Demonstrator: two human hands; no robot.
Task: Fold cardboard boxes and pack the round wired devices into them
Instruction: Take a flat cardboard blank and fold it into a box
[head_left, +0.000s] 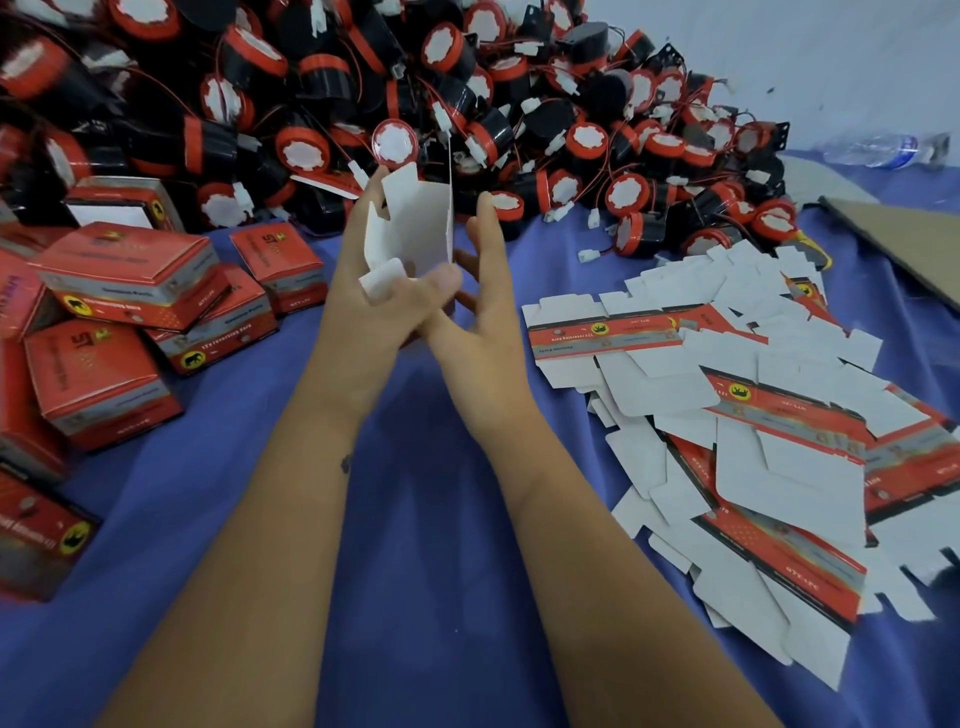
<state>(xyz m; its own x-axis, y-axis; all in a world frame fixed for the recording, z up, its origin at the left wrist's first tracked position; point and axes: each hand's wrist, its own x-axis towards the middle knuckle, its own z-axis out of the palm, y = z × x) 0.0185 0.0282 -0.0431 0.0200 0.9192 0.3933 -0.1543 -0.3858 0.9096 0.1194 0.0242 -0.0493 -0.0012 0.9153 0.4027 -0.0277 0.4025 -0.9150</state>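
Observation:
A half-opened cardboard box (415, 223), white inside showing, stands upright between my hands above the blue cloth. My left hand (371, 301) holds it from the left, thumb curled over a bottom flap. My right hand (480, 306) touches its right side with fingers stretched upward. Behind them lies a big heap of round black-and-red wired devices (519, 104). Flat unfolded boxes (727, 415) are scattered on the right.
Several folded red boxes (124, 291) are stacked at the left. A brown cardboard sheet (904, 244) and a plastic bottle (883, 148) lie at the far right. Blue cloth (415, 545) covers the table.

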